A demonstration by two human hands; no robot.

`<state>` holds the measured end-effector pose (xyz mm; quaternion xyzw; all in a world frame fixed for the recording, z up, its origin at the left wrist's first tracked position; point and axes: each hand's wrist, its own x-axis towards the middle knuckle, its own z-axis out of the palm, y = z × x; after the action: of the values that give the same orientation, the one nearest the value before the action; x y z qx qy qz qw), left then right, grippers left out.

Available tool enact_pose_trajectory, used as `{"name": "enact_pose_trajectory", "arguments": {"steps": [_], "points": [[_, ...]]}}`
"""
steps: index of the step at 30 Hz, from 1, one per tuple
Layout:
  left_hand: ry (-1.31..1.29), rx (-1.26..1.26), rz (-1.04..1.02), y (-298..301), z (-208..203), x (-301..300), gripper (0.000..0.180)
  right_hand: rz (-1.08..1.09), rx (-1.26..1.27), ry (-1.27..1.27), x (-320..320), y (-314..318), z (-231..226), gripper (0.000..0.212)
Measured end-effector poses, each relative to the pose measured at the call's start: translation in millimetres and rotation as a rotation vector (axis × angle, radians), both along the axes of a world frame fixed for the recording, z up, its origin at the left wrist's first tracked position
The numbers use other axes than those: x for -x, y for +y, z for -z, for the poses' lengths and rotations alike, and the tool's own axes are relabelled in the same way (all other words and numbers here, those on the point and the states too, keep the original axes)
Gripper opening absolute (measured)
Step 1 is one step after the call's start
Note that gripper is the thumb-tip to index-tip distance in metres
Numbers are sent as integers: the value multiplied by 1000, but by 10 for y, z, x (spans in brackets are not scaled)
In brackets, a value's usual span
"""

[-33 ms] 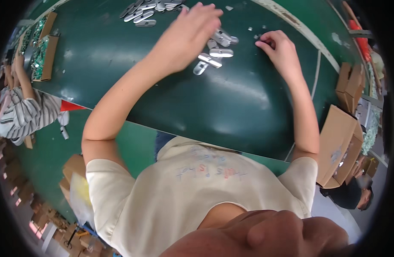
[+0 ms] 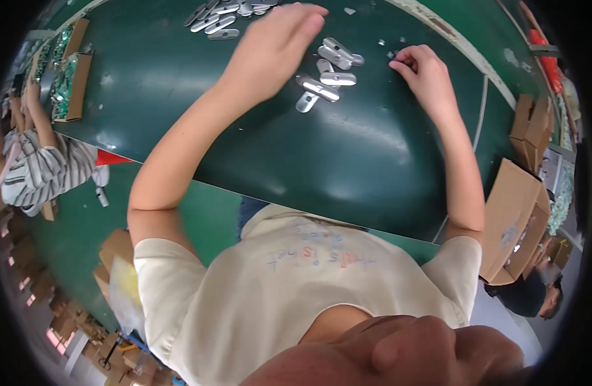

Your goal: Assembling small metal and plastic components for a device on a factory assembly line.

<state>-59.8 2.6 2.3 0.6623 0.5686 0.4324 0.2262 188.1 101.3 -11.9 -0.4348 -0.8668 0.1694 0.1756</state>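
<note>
My left hand (image 2: 273, 51) reaches across the green tabletop (image 2: 244, 154), fingers stretched out and nothing visible in them; its palm side is hidden. Just to its right lies a loose cluster of silver oblong metal plates (image 2: 337, 78), rounded at the ends, some overlapping and some with a small dark hole. Beyond the left wrist, at the far edge of view, a larger pile of similar plates (image 2: 223, 24) is partly covered by that hand. My right hand (image 2: 424, 74) is closed in a pinch beside a few tiny shiny pieces (image 2: 392, 55); whatever sits between thumb and forefinger is too small to name.
Cardboard boxes with green contents (image 2: 67, 87) stand at the table's left end, near a person in a striped top (image 2: 48, 170). At right are open cardboard cartons (image 2: 511, 219) and another person in black (image 2: 524, 293). A pale strip (image 2: 437, 29) borders the far side.
My left hand's fingertips have drawn back leftward from the nearer plates, uncovering more of them. The whole view has shifted slightly; my right hand keeps its pinch by the tiny pieces.
</note>
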Motion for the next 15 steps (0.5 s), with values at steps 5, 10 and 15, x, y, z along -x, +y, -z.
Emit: {"name": "enact_pose_trajectory", "arguments": {"steps": [5,10,15], "points": [[318,-69,-8,50,20,-1,15,-31,80,-20,3,76,-10,13],[562,-155,220,219,225,-115,15,-16,114,94,28,-163,-62,11],[560,-27,280,349,247,-113,13,-49,69,237,-75,-374,-172,12]]}}
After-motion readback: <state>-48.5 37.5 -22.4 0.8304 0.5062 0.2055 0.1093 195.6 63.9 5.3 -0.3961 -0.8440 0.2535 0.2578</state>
